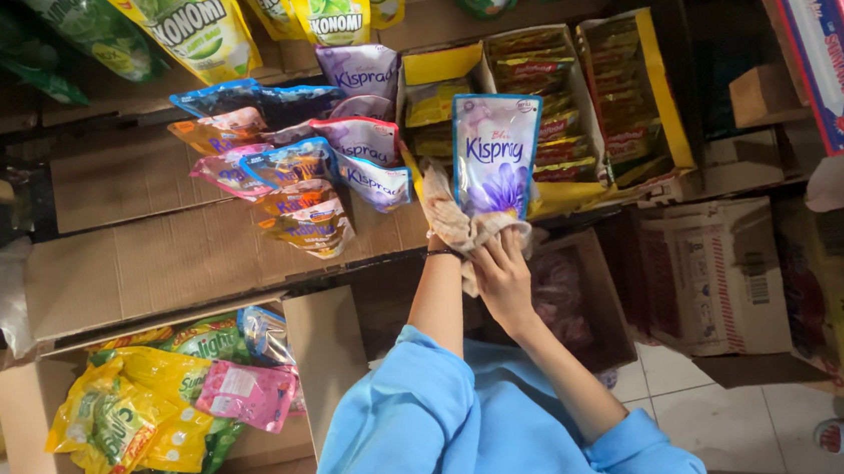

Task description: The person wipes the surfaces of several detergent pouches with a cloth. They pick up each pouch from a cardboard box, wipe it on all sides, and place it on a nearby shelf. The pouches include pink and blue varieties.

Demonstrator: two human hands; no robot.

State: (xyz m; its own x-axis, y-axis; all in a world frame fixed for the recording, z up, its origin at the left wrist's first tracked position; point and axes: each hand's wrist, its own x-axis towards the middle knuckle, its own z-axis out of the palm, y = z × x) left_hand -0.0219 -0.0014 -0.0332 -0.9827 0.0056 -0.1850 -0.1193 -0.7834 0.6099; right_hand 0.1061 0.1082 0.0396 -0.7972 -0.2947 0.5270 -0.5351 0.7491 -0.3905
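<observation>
Cardboard shelf (173,262) across the upper half, lined with flattened carton, loaded with soft refill packs. Open carton (325,345) on the floor at lower left, holding yellow-green pouches (130,410) and one pink sachet (246,393). Display boxes (631,90) of small flat sachets standing at right on the shelf. Loose heap of blue, pink and lilac pouches (306,166) lying at shelf centre.

Blue-and-lilac pouch (496,153) with a purple flower, held upright above the shelf edge, long axis running top to bottom, straight ahead of both forearms and just in front of the display boxes. Beige cloth (463,226) bunched against its lower edge and left side.

Right hand (503,276) pressed up on the cloth at the pouch's bottom, fingers curled partly shut around cloth, thumb side toward the pouch. Left hand (439,231) mostly hidden behind cloth and pouch, wrist with a dark band showing; seemingly gripping the pouch's lower left edge, though how far closed cannot be told. Both hands equally near, pouch lying directly above them, touching.
</observation>
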